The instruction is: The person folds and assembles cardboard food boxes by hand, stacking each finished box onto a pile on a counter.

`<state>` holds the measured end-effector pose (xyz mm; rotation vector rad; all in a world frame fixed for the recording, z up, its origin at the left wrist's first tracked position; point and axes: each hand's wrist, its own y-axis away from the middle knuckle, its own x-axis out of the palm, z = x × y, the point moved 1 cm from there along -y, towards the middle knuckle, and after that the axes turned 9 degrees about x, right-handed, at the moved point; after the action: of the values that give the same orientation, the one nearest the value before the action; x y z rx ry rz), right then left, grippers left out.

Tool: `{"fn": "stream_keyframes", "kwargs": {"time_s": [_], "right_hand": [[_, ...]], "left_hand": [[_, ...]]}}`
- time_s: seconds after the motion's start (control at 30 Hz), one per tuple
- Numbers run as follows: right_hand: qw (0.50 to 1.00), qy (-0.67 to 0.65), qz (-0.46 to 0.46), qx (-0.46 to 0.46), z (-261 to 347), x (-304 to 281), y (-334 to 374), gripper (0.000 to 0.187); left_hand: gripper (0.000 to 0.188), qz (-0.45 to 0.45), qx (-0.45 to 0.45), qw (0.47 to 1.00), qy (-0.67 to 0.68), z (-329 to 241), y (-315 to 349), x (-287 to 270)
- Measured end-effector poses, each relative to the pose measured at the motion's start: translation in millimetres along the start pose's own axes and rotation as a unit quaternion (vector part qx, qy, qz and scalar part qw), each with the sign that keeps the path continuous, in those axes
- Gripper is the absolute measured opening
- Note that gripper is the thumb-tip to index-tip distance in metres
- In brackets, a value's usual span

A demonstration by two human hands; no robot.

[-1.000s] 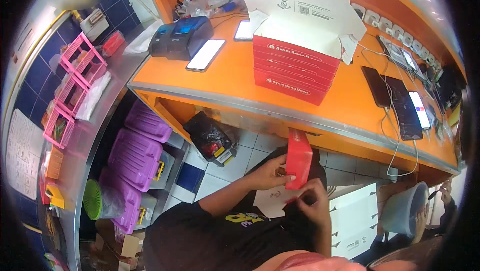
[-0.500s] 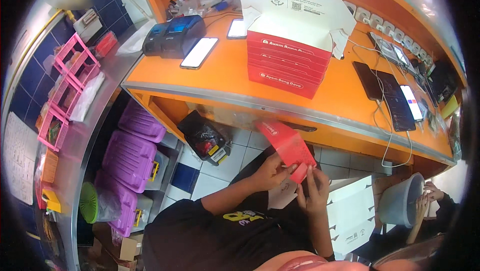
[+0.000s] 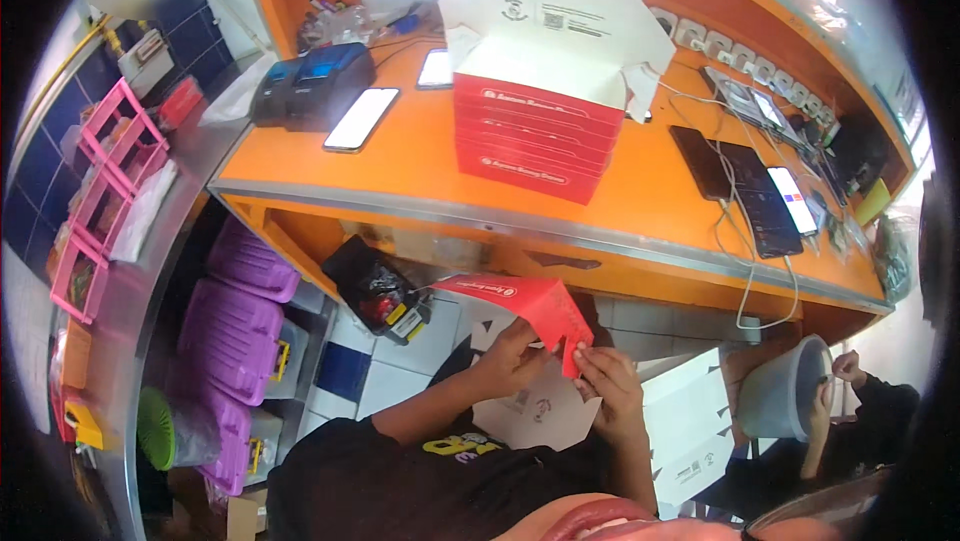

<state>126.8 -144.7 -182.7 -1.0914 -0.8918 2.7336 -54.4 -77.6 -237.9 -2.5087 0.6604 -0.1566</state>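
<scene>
A partly folded cardboard box (image 3: 540,303), red outside and white inside, is held in front of my body below the counter edge. My left hand (image 3: 512,356) is closed on its near side, fingers pinched at a fold. My right hand (image 3: 608,381) pinches a narrow red flap at the right corner. The white inside panel (image 3: 535,416) hangs over my lap below the hands. Part of each hand's grip is hidden behind the cardboard. To the right of my right arm lies a flat unfolded box sheet (image 3: 688,421), white side up.
On the orange counter (image 3: 400,166) stands a stack of red boxes (image 3: 530,146), the top one with its lid raised. A black printer (image 3: 312,86), phones (image 3: 362,119) and cables lie around it. Purple-lidded bins (image 3: 232,336) stand left. At right, another person's hands (image 3: 835,386) are by a grey bucket (image 3: 780,396).
The red panel has swung from steeply tilted to nearly level, spreading left. More of the white inside shows. Both hands stay on the box, and the whole view has shifted slightly.
</scene>
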Motion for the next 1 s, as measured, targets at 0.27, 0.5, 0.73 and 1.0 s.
{"fn": "stream_keyframes", "kwargs": {"time_s": [0.27, 0.5, 0.73, 1.0], "right_hand": [[1.0, 0.008, 0.002, 0.022, -7, -13, 15, 0.041], [0.999, 0.0, -0.013, 0.05, -12, -5, 17, 0.042], [0.983, 0.049, -0.168, 0.055, -10, 23, 25, 0.026], [0.977, 0.044, -0.198, 0.061, -17, 31, 30, 0.01]], "left_hand": [[0.039, 0.071, -0.012, 0.997, -0.01, -4, -14, 14], [0.034, 0.056, -0.04, 0.997, 0.035, 2, -14, 13], [0.033, 0.081, 0.023, 0.994, -0.075, 3, -17, 23], [0.031, 0.123, 0.02, 0.992, -0.028, 20, 0, 31]]}}
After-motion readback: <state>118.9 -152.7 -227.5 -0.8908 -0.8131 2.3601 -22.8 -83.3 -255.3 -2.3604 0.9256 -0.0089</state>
